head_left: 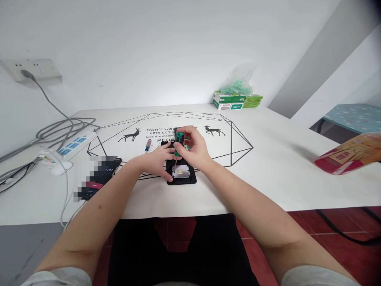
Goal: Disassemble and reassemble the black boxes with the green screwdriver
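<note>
My right hand (pixel 195 149) grips the green and black handle of a screwdriver (pixel 179 143). The screwdriver stands nearly upright, its thin shaft pointing down at the left part of a silver plate with a small pale square on it. That plate sits in a flat black case (pixel 191 180) lying near the front of the table. On the case's left side rests my left hand (pixel 157 161), its thumb at the lower left edge and its fingers spread toward the screwdriver. More dark parts lie behind the hands, mostly hidden by them.
A second, small screwdriver (pixel 148 145) lies left of the hands. Farther left are a phone (pixel 111 167), a power strip (pixel 79 143) and tangled cables (pixel 59 133). Green boxes (pixel 229 99) with a plastic bag (pixel 239 79) stand by the wall. An orange-red package (pixel 347 155) sits at right.
</note>
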`<action>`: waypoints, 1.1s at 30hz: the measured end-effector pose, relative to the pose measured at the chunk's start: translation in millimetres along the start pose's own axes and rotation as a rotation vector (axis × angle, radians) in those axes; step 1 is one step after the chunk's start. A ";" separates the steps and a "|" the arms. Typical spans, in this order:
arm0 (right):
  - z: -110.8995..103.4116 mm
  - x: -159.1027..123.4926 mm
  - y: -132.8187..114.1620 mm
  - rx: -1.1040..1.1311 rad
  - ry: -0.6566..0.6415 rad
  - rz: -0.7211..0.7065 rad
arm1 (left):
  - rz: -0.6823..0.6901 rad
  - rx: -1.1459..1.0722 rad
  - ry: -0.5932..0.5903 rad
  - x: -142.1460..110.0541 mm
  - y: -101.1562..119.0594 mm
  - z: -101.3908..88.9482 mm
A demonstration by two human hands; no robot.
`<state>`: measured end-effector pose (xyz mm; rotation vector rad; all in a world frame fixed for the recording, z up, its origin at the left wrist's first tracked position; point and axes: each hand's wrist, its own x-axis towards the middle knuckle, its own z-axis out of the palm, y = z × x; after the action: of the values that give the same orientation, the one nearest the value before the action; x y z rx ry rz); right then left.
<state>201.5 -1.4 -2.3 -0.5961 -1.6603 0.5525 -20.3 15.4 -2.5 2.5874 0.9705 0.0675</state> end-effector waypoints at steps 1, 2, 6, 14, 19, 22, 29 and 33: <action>0.8 -0.7 -0.7 -0.004 -0.016 -0.021 | 0.004 -0.015 -0.028 0.3 -0.5 -0.2; 1.3 -1.2 -1.4 -0.008 -0.026 -0.036 | 0.000 -0.030 -0.050 0.8 -0.6 -0.6; 1.6 -1.6 -2.3 -0.006 -0.043 -0.048 | -0.018 -0.035 -0.094 2.3 2.2 -2.4; 1.6 -1.6 -5.6 -0.028 -0.078 -0.084 | -0.075 -0.023 -0.123 2.6 8.8 -4.2; 0.6 -2.0 -7.3 -0.039 -0.093 -0.113 | -0.079 -0.015 -0.129 3.0 9.9 -3.9; 0.0 0.1 -6.4 0.075 -0.118 -0.057 | -0.098 -0.019 -0.139 2.4 10.8 -4.3; -2.4 8.6 -8.4 0.604 -0.252 0.267 | -0.168 -0.063 -0.158 -0.2 17.2 -10.0; -5.6 8.1 -14.5 0.803 -0.396 0.414 | -0.154 -0.091 -0.141 -1.0 18.8 -11.1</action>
<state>204.7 -6.8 14.1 -0.2269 -1.4929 1.6223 -11.2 5.4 14.7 2.3909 1.0839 -0.1078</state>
